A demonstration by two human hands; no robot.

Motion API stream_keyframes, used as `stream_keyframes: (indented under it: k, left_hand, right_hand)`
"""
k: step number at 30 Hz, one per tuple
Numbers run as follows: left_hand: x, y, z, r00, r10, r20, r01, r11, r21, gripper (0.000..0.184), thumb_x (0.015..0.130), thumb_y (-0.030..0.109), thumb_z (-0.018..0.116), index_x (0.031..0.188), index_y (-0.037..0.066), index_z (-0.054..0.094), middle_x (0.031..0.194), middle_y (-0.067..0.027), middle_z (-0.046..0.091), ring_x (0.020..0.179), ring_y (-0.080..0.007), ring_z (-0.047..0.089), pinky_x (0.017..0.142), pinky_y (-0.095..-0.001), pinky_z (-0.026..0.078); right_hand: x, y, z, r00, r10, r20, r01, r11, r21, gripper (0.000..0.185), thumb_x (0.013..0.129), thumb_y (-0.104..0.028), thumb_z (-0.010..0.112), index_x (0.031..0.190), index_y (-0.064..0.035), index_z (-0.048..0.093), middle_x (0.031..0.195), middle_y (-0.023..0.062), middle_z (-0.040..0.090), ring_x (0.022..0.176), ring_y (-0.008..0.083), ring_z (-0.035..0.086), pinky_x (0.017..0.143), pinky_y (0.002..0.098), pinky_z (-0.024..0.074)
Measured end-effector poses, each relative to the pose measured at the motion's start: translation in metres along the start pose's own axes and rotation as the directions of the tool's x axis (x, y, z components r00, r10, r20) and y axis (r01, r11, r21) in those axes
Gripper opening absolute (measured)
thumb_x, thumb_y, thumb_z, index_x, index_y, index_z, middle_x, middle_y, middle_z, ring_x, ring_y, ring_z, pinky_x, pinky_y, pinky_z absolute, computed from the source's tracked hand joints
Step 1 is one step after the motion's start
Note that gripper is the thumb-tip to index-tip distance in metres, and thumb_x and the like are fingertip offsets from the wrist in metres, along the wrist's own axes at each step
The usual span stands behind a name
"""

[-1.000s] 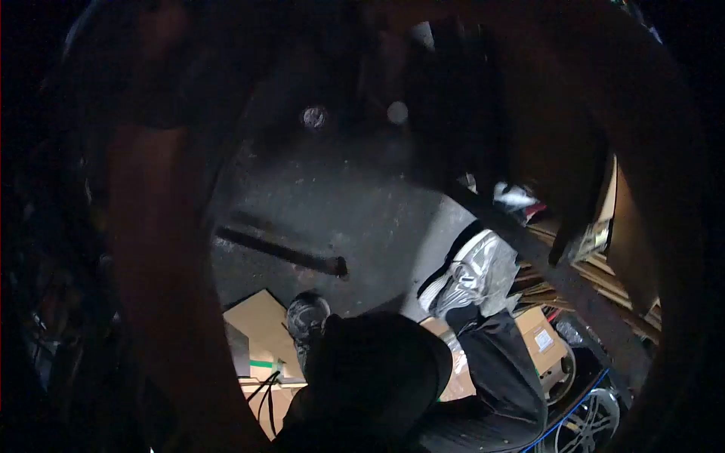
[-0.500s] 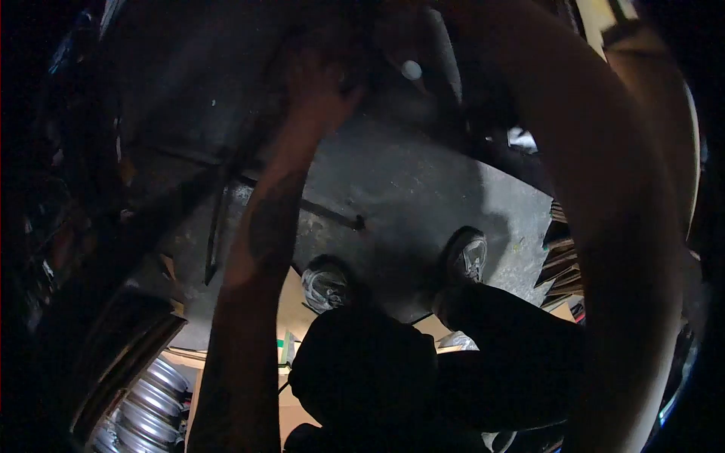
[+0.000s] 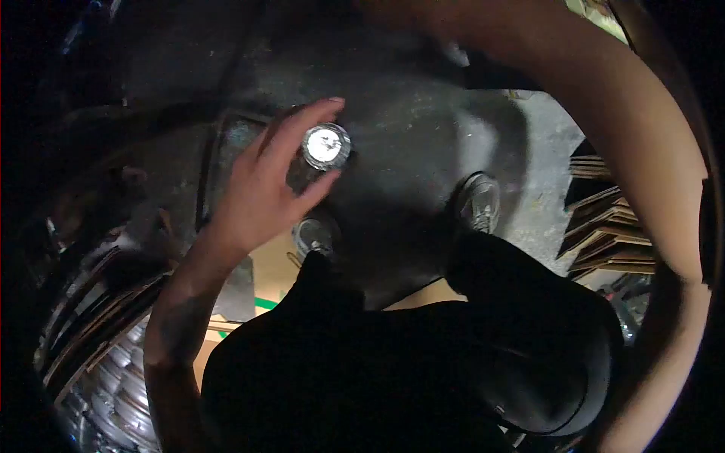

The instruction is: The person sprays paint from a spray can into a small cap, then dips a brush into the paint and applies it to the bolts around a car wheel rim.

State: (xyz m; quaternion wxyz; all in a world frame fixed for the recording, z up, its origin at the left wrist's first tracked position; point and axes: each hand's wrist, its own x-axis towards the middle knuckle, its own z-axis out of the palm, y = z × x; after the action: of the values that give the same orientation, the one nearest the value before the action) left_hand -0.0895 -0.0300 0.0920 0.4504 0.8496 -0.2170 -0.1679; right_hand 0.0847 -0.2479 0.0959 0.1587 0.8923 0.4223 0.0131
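My left hand (image 3: pixel 276 166) is in the middle left of the view, its thumb and fingers curved round a round object (image 3: pixel 326 146) with a bright, shiny top. The body of that object below the top is dark and partly hidden by the hand. My right arm arches across the upper right, and the right hand at its end is lost in the dark at the top edge, so what it touches cannot be made out.
Dark grey floor (image 3: pixel 408 181) lies under both shoes. Stacked flat cardboard (image 3: pixel 612 226) stands at the right. Cardboard with green tape (image 3: pixel 272 279) lies behind the left shoe. Silvery wheel-like metal parts (image 3: pixel 121 385) are at the lower left.
My left hand has come down and nearer from the dark upper area, now with the round shiny-topped object in its fingers. My right arm has swung higher. The view has shifted.
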Motion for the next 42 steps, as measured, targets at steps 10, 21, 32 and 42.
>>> stream_keyframes:
  k: [10, 21, 32, 42]
  left_hand:
    - [0.058, 0.072, -0.001, 0.806, 0.159, 0.57, 0.058, 0.937, -0.344, 0.086, 0.08, -0.01, 0.075, 0.153, 0.005, 0.031, 0.141, -0.0181, 0.056, 0.129, -0.0232, 0.056, 0.107, -0.0381, 0.046]
    - [0.11, 0.15, 0.019, 0.786, 0.28, 0.551, -0.062, 0.923, -0.38, 0.079, 0.079, -0.01, 0.075, 0.149, 0.002, 0.039, 0.139, -0.0192, 0.059, 0.125, -0.021, 0.06, 0.106, -0.0339, 0.045]
    - [0.119, 0.19, 0.038, 0.849, 0.503, 0.164, -0.319, 0.733, -0.601, 0.071, 0.079, -0.004, 0.077, 0.144, 0.003, 0.049, 0.128, -0.0143, 0.068, 0.102, -0.0122, 0.067, 0.089, -0.0262, 0.051]
    - [0.121, 0.201, 0.052, 0.822, 0.544, 0.165, -0.396, 0.756, -0.521, 0.07, 0.079, 0.0, 0.078, 0.143, 0.009, 0.052, 0.124, -0.0098, 0.069, 0.091, -0.0163, 0.067, 0.08, -0.0277, 0.051]
  right_hand:
    - [-0.238, -0.06, -0.023, 0.863, 0.025, 0.504, -0.218, 0.919, 0.329, 0.027, 0.091, -0.019, 0.061, 0.116, -0.0114, 0.066, 0.095, 0.01, 0.072, 0.082, 0.0237, 0.074, 0.064, 0.0359, 0.0545]
    - [-0.358, -0.076, 0.004, 0.549, 0.628, 0.552, -0.834, 0.368, 0.411, 0.064, 0.079, -0.044, 0.079, 0.132, -0.0165, 0.054, 0.113, 0.0144, 0.063, 0.091, 0.0383, 0.068, 0.077, 0.0506, 0.0562]
    - [-0.362, -0.136, 0.07, 0.165, 0.88, 0.445, -0.227, -0.405, 0.886, 0.056, 0.078, -0.014, 0.087, 0.127, -0.002, 0.061, 0.108, 0.0034, 0.07, 0.101, 0.0105, 0.064, 0.091, 0.0289, 0.0517]
    - [-0.38, -0.138, 0.05, 0.354, 0.784, 0.509, -0.491, -0.308, 0.815, 0.066, 0.073, -0.016, 0.086, 0.134, -0.0111, 0.061, 0.126, 0.0123, 0.069, 0.119, 0.0217, 0.065, 0.101, 0.035, 0.0496]
